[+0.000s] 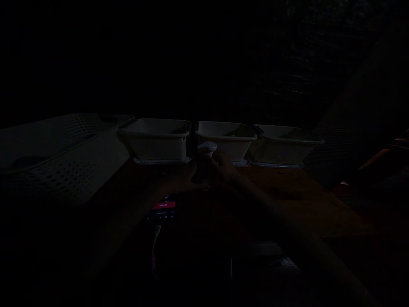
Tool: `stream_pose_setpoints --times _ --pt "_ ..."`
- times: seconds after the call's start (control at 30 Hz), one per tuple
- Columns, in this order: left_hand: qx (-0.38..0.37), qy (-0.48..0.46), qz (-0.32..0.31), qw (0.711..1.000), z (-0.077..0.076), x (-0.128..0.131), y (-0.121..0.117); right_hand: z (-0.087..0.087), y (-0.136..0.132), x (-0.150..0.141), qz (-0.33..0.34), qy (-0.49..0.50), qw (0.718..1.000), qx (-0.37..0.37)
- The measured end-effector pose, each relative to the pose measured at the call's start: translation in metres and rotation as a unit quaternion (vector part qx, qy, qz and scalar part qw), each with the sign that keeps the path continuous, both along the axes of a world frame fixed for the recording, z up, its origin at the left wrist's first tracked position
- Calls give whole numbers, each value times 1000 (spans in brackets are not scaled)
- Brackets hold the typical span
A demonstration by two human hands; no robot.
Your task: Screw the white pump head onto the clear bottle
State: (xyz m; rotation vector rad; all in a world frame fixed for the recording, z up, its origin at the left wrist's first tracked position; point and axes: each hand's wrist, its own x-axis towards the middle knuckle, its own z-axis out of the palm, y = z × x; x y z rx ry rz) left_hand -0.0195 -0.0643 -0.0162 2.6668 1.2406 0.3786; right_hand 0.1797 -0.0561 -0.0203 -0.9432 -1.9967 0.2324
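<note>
The white-topped object lies at the left edge of the right hand, the nearer one, seemingly pinched in its fingers. The left hand has thumb and fingers spread (darkness hides any contact); the object's long axis I cannot tell

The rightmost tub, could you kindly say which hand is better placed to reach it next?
The right hand, probably: it is nearer the rightmost tub and seems to touch the white item, while the left hand lies farther left.

V. dark workspace, type unclear: wooden tbl w/ 3 pale bins, perforated basket.
</note>
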Motion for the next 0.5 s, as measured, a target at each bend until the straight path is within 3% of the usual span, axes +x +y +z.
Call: stream_pose_setpoints --times 0.5 --pt "-9 11 10 1000 6 2 -5 -2 1 0 -7 9 999 -43"
